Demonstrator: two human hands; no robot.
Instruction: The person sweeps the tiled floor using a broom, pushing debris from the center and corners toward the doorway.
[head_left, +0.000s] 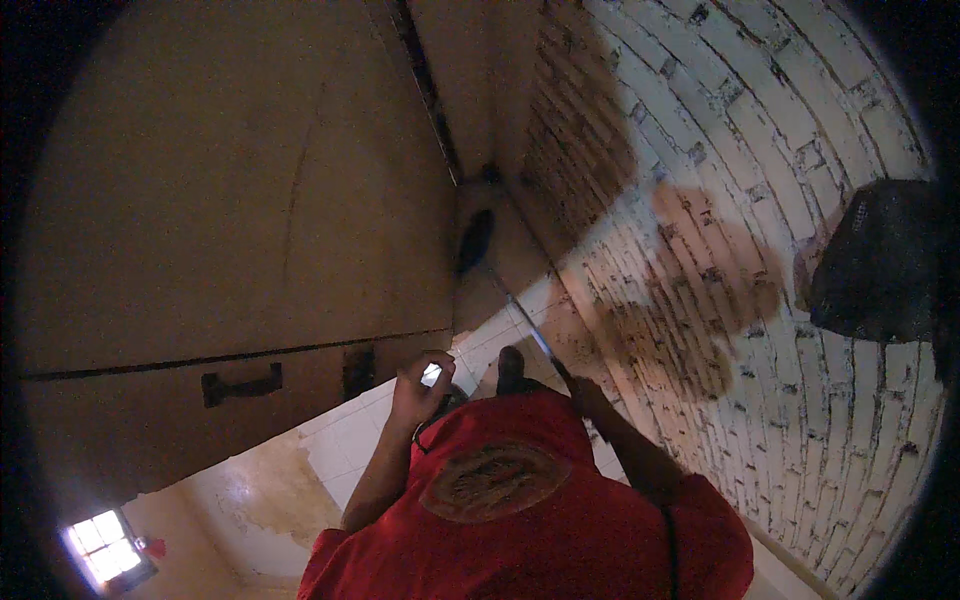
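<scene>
My right hand is closed round the lower end of a long thin pole. The pole slants up and away to a dark brush-like head, which sits in the shadowed corner by the large brown panel's edge; its exact kind is too dark to make out. My left hand, its fingers curled, is raised beside the panel's lower edge. A small bright white patch shows between those fingers; whether it is a lit object or something behind is unclear.
The large brown panel, with a dark handle, fills the left. A brick-patterned wall rises close on the right, where a dark bag-like thing hangs. Pale tiles cover the floor. A bright window shows lower left.
</scene>
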